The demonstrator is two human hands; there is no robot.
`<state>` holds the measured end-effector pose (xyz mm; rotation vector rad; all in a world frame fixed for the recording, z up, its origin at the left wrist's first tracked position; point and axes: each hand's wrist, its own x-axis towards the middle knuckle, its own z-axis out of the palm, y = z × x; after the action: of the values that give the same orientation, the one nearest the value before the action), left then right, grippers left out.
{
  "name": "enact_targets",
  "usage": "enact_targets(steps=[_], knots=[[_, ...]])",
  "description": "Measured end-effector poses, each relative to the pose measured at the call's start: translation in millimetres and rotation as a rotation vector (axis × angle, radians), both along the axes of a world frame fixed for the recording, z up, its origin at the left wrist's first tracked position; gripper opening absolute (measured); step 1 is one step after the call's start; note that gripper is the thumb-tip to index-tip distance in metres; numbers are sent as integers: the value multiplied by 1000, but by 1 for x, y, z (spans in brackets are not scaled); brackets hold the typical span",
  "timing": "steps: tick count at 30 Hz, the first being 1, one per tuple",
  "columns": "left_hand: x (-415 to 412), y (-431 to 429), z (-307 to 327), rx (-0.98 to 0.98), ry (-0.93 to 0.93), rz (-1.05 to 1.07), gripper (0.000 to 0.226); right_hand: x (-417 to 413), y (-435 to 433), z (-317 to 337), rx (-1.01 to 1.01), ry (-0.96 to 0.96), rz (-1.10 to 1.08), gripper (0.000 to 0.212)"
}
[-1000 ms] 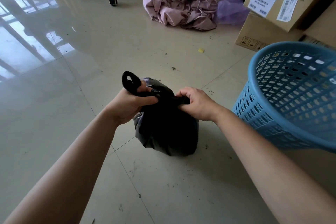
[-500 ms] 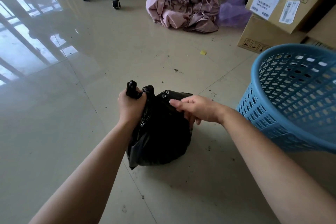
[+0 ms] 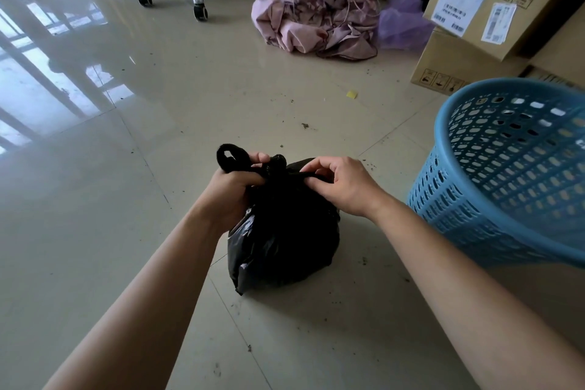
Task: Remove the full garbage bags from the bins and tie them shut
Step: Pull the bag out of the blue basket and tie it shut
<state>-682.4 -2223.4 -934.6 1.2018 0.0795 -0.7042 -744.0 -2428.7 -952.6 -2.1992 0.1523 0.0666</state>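
Black garbage bag [image 3: 281,241], already out of the blue bin [image 3: 506,174], is sitting on the tiled floor [image 3: 126,231] just beside it. Its neck is bunching into a knot [image 3: 277,163], so I judge the tying to be under way but not finished. My left hand [image 3: 231,190] is gripping one handle loop [image 3: 229,157], fingers curled around it. My right hand [image 3: 343,185] is pinching the bag's other strand at its top, fingers bent. Whether other bins are waiting, I cannot tell.
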Motion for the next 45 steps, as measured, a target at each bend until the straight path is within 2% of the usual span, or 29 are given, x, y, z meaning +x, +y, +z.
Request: enact_targets(steps=[3,5,11,17,21,24,25,28,30,33,36,39,43,45], knots=[[-1,-2,1,-76,29,5,18,1,0,0,82,38,-26,9],[-2,-5,0,-10,-55,73,12,2,1,1,117,99,5,8],[-1,-3,-3,168,-167,66,26,-1,-5,2,185,241,82,13],[-4,-5,-8,188,-181,141,29,-2,-20,2,217,318,45,15],[-8,-8,-4,229,-235,183,25,0,-19,8,364,147,-113,23],[-12,-13,-1,246,-274,191,25,0,-9,20,446,68,-91,30],[-12,-14,1,253,-287,190,25,0,-5,22,424,44,-68,30],[-12,-14,6,268,-348,153,22,5,-1,21,202,-63,-67,9],[-8,-11,12,210,-341,147,17,7,-4,24,147,-85,-64,6],[-3,-6,19,126,-306,135,10,7,-13,28,98,-80,-4,15],[-1,-7,18,142,-346,145,8,7,-15,29,-131,-104,66,22],[-2,-10,16,193,-384,210,8,8,-16,30,-399,-166,127,26],[5,-7,4,315,-421,321,14,6,-21,24,-533,-222,133,26],[6,-1,-7,382,-409,384,13,3,-28,12,-545,-189,119,24]])
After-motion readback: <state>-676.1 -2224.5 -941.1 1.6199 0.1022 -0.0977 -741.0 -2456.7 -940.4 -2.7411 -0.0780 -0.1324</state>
